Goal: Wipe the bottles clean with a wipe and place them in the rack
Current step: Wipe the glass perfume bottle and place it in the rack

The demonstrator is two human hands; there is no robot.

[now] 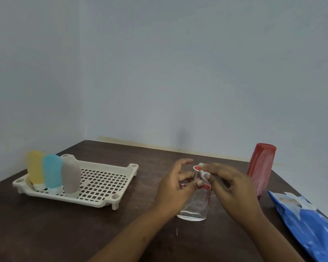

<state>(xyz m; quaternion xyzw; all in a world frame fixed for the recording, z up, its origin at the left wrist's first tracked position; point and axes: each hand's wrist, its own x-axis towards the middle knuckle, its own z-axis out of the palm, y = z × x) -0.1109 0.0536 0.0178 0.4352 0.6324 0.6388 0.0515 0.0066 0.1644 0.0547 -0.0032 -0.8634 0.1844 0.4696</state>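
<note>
A clear bottle (pixel 196 207) with a red-rimmed neck stands on the dark wooden table (pixel 83 233) in the middle. My left hand (pixel 175 188) grips its upper part from the left. My right hand (pixel 229 183) pinches a small white wipe (pixel 203 172) against the bottle's mouth. A cream plastic rack (pixel 102 183) lies at the left. Yellow (pixel 35 169), blue (pixel 52 173) and grey (pixel 70 176) bottles stand upside down along its front left edge.
A tall red bottle (pixel 261 167) stands at the right behind my right hand. A blue wipe packet (pixel 309 224) lies at the table's right edge. Pale walls meet in a corner behind the table.
</note>
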